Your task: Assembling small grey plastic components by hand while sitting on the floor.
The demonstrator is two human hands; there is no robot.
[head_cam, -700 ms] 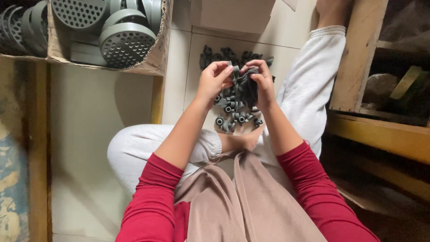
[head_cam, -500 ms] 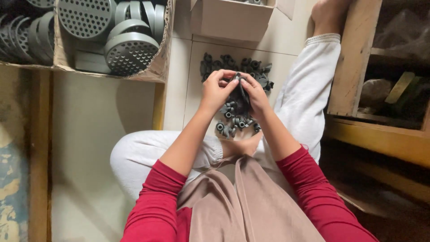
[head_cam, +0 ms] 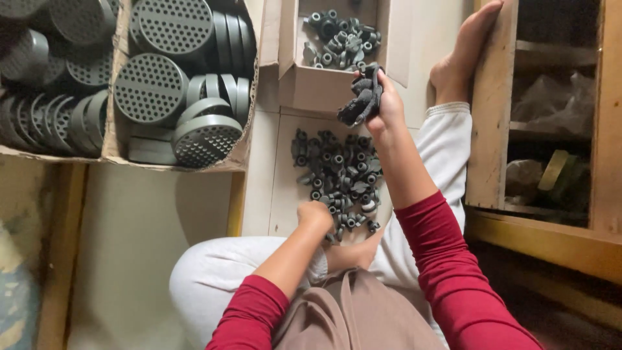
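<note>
Head view, looking straight down at a seated person, red sleeves, white trousers, one leg stretched toward the top right.

Right hand (head_cam: 382,97): arm extended forward and up, forearm bare, sleeve pushed to the elbow. Fingers curled tight, clamped on a handful of small grey fittings (head_cam: 361,100). The handful sits at the front right edge of the small cardboard box (head_cam: 324,87), just over its rim. More of the same grey parts lie inside that box (head_cam: 340,39).

Left hand (head_cam: 315,215): arm bent, forearm angled in from lower left, hand down on the near edge of the pile of grey fittings (head_cam: 337,178) on the tiled floor (head_cam: 265,194). Fingers bunched together and curled under; cannot tell whether they grip a piece or just rest on the pile.

Pile lies between the legs, just below the small box, touching the left hand, well apart from the right.

Top left: large cardboard box (head_cam: 243,152) packed with round grey perforated discs (head_cam: 149,87), some flat, some on edge. Second carton of similar discs further left (head_cam: 45,104).

Right side: wooden shelf unit (head_cam: 492,149); bare foot (head_cam: 463,58) rests against its upright.
</note>
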